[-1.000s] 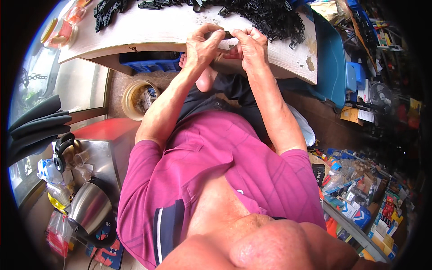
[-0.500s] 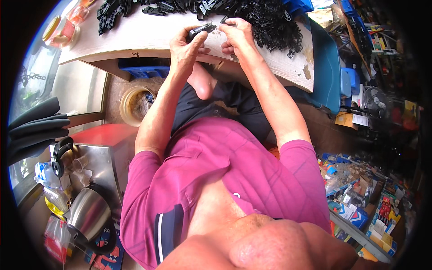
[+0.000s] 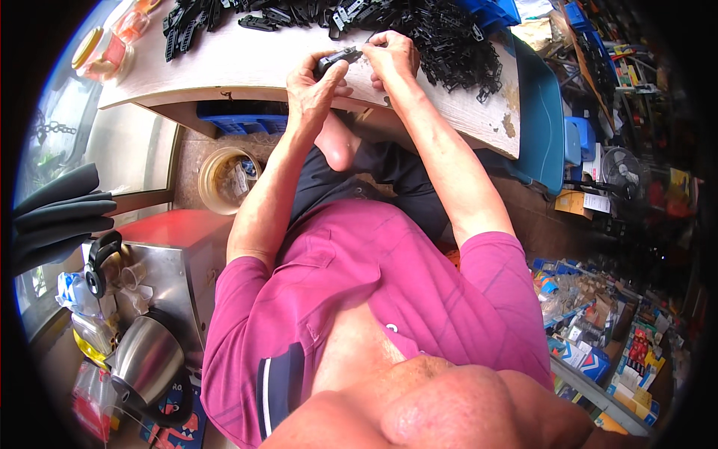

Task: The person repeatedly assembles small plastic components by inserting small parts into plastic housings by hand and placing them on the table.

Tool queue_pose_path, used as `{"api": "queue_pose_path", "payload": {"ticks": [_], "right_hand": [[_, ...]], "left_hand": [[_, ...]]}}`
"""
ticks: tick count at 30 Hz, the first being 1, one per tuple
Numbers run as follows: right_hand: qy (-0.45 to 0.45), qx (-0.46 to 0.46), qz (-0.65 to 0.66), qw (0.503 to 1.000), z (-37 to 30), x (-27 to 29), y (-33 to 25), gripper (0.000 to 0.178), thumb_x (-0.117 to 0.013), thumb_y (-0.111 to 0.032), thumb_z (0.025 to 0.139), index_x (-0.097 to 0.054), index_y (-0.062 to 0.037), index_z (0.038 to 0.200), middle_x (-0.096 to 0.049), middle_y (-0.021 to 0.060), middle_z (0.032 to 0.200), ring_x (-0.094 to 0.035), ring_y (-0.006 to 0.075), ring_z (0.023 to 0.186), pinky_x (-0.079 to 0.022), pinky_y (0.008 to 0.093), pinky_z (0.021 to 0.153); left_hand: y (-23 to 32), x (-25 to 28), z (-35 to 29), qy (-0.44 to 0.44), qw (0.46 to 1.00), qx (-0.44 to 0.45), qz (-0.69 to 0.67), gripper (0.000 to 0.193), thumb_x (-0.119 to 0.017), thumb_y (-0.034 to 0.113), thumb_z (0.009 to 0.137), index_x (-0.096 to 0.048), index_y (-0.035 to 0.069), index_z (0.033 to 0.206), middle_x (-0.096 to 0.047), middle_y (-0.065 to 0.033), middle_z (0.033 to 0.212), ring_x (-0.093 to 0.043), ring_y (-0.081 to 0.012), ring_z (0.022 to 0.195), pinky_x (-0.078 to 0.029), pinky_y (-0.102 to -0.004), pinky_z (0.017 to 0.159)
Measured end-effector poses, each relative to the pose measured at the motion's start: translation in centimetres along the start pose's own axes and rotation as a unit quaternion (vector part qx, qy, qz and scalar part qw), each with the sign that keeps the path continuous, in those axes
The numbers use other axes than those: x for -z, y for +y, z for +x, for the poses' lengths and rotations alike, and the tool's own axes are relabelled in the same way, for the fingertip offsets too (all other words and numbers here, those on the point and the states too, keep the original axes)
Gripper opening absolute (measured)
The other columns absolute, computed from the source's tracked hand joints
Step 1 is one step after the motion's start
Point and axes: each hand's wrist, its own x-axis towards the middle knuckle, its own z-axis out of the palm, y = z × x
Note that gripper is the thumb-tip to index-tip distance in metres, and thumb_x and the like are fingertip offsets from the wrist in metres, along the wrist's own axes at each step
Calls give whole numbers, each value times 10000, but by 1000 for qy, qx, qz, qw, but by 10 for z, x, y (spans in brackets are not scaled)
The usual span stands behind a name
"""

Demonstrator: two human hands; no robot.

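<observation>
Over the front edge of the pale table (image 3: 254, 66), my left hand (image 3: 310, 86) is closed around a small black plastic part (image 3: 334, 60) with a narrow end pointing right. My right hand (image 3: 391, 58) is closed in a pinch right at that narrow end. Whatever lies between its thumb and forefinger is too small and too covered to make out. Behind both hands, a big heap of black plastic pieces (image 3: 441, 41) spreads over the table. Some slotted black strips (image 3: 182, 30) lie at its left end.
At the table's left stands a lidded jar (image 3: 101, 56). A blue crate (image 3: 247, 120) and a round bucket (image 3: 217, 179) are beneath and beside the table. To the right is a teal bin (image 3: 540, 120). A steel kettle (image 3: 149, 355) stands at lower left.
My right hand has moved left, and its fingertips now meet the end of the black part. My left hand has shifted slightly right and down with the part still in it.
</observation>
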Motion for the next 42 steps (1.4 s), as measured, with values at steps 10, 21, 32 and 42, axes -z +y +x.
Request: {"api": "queue_pose_path", "payload": {"ticks": [10,21,32,42], "right_hand": [[-51,9,43,998,4,4,15,124,-723,-168,796,-654,-71,828,-622,52,610,-589,129,446,-510,280,390],[-12,-13,-31,999,-5,13,8,295,-787,-257,730,-624,-26,816,-627,95,577,-587,156,414,-524,295,402],[-39,-32,33,998,-2,18,20,310,-754,-281,769,-605,-20,847,-589,96,575,-551,158,409,-491,303,391],[-236,104,162,953,-32,39,41,179,-677,-116,816,-587,34,855,-597,98,587,-578,157,424,-492,301,381]], "left_hand": [[3,-1,1,4,1000,14,-27,306,-709,167,886,-616,17,1136,-642,-39,793,-646,-116,609,-553,-225,559],[3,1,1,5,998,32,-54,277,-721,117,870,-617,6,1102,-626,-48,797,-627,-108,597,-574,-241,563],[6,-5,6,11,999,9,-41,299,-709,172,887,-613,31,1133,-642,-45,784,-640,-119,593,-535,-222,537],[-7,-12,28,-100,985,-20,141,370,-710,221,828,-623,-24,1092,-647,-57,743,-612,-107,640,-517,-261,582]]}}
